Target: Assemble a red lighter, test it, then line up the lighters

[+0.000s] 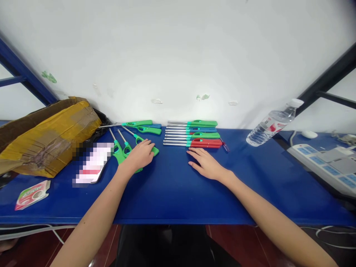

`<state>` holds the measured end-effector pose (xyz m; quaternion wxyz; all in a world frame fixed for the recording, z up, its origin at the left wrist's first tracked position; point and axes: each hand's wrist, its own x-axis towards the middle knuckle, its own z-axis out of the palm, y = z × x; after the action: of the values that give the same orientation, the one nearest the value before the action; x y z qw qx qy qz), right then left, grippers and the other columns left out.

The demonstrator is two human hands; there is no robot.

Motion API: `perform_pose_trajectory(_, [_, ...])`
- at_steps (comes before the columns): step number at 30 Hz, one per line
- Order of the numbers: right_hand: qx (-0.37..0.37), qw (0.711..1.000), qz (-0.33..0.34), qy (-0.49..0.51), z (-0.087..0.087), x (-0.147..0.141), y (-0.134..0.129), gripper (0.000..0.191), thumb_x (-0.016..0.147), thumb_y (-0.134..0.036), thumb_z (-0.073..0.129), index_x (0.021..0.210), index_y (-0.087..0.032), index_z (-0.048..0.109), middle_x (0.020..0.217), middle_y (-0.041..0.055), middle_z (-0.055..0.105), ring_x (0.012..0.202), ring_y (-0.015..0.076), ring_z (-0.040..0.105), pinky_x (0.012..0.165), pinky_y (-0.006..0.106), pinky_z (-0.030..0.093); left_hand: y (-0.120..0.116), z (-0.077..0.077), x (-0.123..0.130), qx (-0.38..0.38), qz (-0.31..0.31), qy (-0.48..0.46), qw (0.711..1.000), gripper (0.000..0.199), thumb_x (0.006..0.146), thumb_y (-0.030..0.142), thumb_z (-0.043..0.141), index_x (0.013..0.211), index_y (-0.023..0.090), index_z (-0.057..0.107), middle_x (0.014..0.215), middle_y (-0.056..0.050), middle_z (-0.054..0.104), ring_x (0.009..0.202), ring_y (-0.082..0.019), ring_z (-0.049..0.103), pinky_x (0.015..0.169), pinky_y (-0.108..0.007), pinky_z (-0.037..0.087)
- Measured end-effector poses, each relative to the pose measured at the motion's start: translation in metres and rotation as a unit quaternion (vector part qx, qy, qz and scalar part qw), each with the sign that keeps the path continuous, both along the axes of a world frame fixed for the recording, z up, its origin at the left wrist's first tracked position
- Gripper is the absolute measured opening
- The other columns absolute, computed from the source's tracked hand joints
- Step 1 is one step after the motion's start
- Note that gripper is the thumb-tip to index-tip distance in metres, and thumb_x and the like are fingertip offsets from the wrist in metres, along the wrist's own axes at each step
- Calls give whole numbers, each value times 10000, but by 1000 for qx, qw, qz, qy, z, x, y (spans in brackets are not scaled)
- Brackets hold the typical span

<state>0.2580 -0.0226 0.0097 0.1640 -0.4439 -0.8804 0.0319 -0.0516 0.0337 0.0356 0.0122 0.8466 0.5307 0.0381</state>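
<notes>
The left hand (140, 155) is laid palm down on the handle of a green utility lighter (155, 150), with the fingers (148, 146) slightly spread across it; whether they are closed around the handle cannot be told, as it is largely covered by the hand. Two more green lighters (119, 152) are fanned out just beside that hand, their metal nozzles angled toward the white wall (178, 55). The right hand (207, 164) is held flat and open on the blue table (178, 200), gripping nothing, its fingertips just short of a red lighter (205, 143). That lighter is the nearest of a neat row of lighters (191, 129) laid side by side, nozzles to the left (green, blue and red handles can be made out). A lighter of this kind is best taken by its thick handle, with the thin nozzle left free, and a closely packed neighbour is less likely to be disturbed if it is lifted straight up. A smaller group of lighters (141, 127) is set near the wall. A taped cardboard parcel (47, 139), a pixelated phone (93, 163), a water bottle (271, 124) and a power strip (314, 157) are placed around them.
</notes>
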Motion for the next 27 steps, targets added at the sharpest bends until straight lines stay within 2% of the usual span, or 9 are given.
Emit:
perform_pose_trajectory(6, [-3, 1000, -2, -1, 0, 0, 0, 496, 1009, -404, 419, 1409, -126, 513, 1446, 172, 526, 1344, 317, 475, 1120, 526, 410, 0, -1, -9, -22, -40, -29, 999, 592, 855, 86, 355, 1432, 85, 488, 1521, -165, 431, 1434, -292, 372, 1159, -447, 364])
perform_pose_trajectory(9, [-2, 1000, 0, -1, 0, 1, 0, 503, 1010, -407, 414, 1412, -121, 510, 1443, 171, 527, 1339, 314, 477, 1124, 518, 407, 2, -3, -9, -11, -63, -24, 998, 569, 855, 86, 387, 1409, 100, 521, 1483, -164, 478, 1413, -310, 395, 1152, -469, 360])
perform_pose_trajectory(12, [2, 1000, 3, 7, 0, 1, 0, 489, 1008, -409, 417, 1415, -155, 512, 1443, 159, 531, 1336, 310, 482, 1114, 523, 416, 4, 0, -8, -1, -84, -21, 996, 518, 878, 99, 412, 1368, 160, 568, 1401, -134, 553, 1346, -308, 465, 1127, -489, 366])
perform_pose_trajectory(17, [1, 1000, 5, 16, 0, 1, 0, 486, 1004, -414, 423, 1426, -188, 505, 1433, 155, 540, 1344, 311, 478, 1104, 535, 425, 6, 7, -11, -12, -117, -54, 992, 400, 921, 209, 487, 1294, 230, 630, 1261, -101, 610, 1212, -289, 546, 1035, -437, 426])
perform_pose_trajectory(20, [0, 1000, 8, 13, 0, 2, 0, 487, 1006, -410, 419, 1423, -173, 505, 1439, 160, 534, 1352, 309, 472, 1111, 529, 422, 7, 10, -15, -17, -137, -65, 988, 374, 951, 295, 467, 1278, 275, 648, 1224, -85, 616, 1126, -272, 579, 986, -410, 446])
perform_pose_trajectory(24, [5, 1000, 10, 13, 0, 2, -1, 485, 1006, -415, 422, 1410, -164, 515, 1438, 169, 533, 1344, 313, 478, 1097, 533, 435, 5, 14, -13, -16, -169, -80, 982, 385, 983, 331, 429, 1314, 312, 625, 1196, -74, 610, 1070, -251, 589, 998, -427, 434])
perform_pose_trajectory(27, [2, 999, 14, 36, 2, 2, 0, 446, 999, -392, 445, 1384, -186, 537, 1394, 156, 571, 1304, 299, 515, 1079, 527, 451, -2, 18, -4, 15, -194, -105, 975, 388, 1001, 347, 422, 1342, 304, 603, 1183, -80, 600, 1077, -242, 581, 1042, -449, 414])
